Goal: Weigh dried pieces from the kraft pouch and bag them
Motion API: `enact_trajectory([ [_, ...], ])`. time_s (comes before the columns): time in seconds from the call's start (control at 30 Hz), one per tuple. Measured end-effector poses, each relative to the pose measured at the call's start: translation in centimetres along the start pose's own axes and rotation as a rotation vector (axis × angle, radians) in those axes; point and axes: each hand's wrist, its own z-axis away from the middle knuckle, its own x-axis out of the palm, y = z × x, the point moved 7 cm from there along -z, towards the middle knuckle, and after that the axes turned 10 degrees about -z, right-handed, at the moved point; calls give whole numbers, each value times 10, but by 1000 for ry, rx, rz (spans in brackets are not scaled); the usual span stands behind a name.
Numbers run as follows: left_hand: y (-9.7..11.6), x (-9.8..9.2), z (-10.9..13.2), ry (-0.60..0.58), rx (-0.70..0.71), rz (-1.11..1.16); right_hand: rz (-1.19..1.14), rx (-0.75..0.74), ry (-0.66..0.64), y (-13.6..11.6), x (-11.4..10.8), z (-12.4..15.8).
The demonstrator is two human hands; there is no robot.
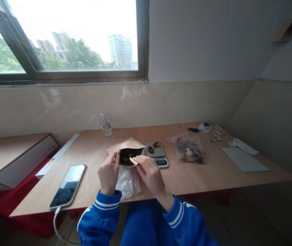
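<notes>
Brown paper pouch (125, 147) held open by left hand (109, 172), right hand (148, 171) pinching a pale slice (133, 161), probably mid-transfer; next, steady carry toward scale (155, 152).

Both hands work at the near middle of the counter (212, 177), the left hand (108, 174) holding the mouth of a brown paper bag (125, 147), the right hand (148, 172) just beside it. A scale (156, 152) stands touching close on the right, and filled clear bags (189, 152) lie beyond it. A flat plastic bag (128, 182) lies under the wrists. To the left, a phone (68, 186) and its cable block the near edge. Bare wood runs open between phone and hands, and at the near right. A bottle (105, 125) stands at the back.
</notes>
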Motion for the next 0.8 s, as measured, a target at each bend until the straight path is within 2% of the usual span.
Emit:
enact_trajectory([
  [0.1, -1, -2, -5, 19, -5, 9, 50, 67, 186, 28, -33, 22],
  [0.17, -2, -3, -5, 37, -13, 10, 144, 140, 207, 59, -43, 32],
  [0.33, -2, 0, 0, 29, 7, 21, 302, 292, 59, 143, -33, 29],
  [0.4, -2, 0, 1, 24, 17, 25, 338, 340, -47, 165, -21, 24],
  [0.47, -2, -1, 1, 33, 24, 31, 381, 360, -150, 175, -11, 24],
  [0.53, -1, -3, 2, 49, 32, 39, 418, 345, -190, 169, -6, 27],
  [0.6, -2, -3, 2, 50, 33, 41, 400, 305, -143, 147, -8, 29],
  [0.67, -2, -1, 3, 31, 25, 45, 289, 252, -55, 111, -15, 28],
  [0.73, -2, 2, 4, 7, 9, 60, 83, 190, 13, 70, -20, 20],
  [0.8, -3, 4, 6, -13, -4, 93, -88, 86, -28, 27, -15, 7],
])
